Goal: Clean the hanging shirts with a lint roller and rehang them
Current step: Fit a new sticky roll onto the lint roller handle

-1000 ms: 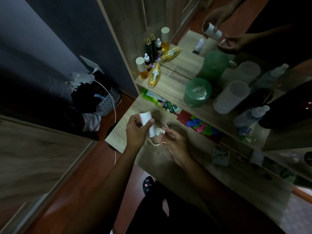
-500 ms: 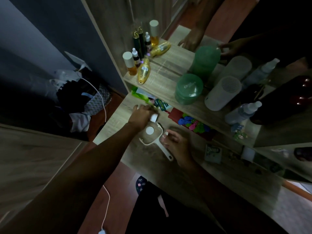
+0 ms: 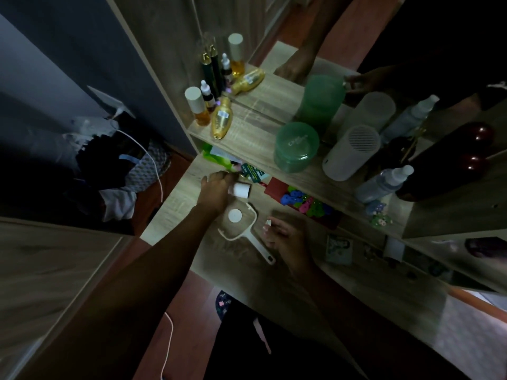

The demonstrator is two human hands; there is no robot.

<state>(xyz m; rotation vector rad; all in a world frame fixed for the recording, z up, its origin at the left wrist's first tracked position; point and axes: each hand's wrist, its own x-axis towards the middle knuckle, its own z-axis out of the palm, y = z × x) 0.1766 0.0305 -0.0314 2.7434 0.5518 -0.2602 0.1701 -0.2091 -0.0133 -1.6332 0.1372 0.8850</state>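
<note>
Two hands: left hand [image 3: 215, 187] round roll [image 3: 241, 190]; right hand [image 3: 286, 235] beside handle [image 3: 259, 244], grip unclear.

left arm stretched forward over desk [image 3: 178, 204] | left hand [image 3: 216, 187] palm down, fingers curled round white roll [image 3: 242, 190] | right hand [image 3: 286, 235] low on desk, fingers bent inward, grip unclear

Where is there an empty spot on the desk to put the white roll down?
The bare desk left of the left hand holding the white roll, by the edge. Also the strip between the lint roller handle and the near edge. The shelf with bottles and the green jar is crowded.
</note>
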